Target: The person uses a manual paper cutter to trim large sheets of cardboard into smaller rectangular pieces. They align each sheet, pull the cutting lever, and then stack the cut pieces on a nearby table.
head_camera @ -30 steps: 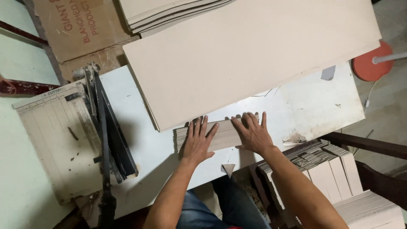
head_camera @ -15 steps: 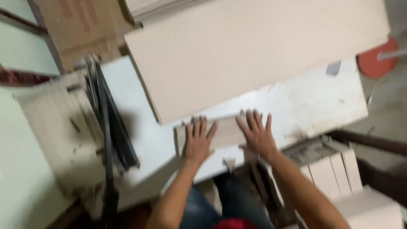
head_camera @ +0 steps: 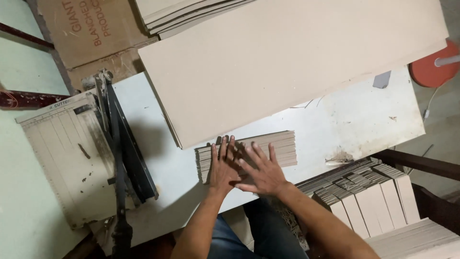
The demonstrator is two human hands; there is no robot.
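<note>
Sharp frame, soft even indoor light

Stack of cut board strips (head_camera: 273, 146): grey-beige, narrow, long, lying flat on white worktop (head_camera: 345, 120), slightly fanned at long edge, just beside overhanging large sheet, near front edge, left half covered by flat hands.

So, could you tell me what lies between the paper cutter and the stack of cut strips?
In the head view, only bare white table separates the paper cutter from the strip stack.
</note>
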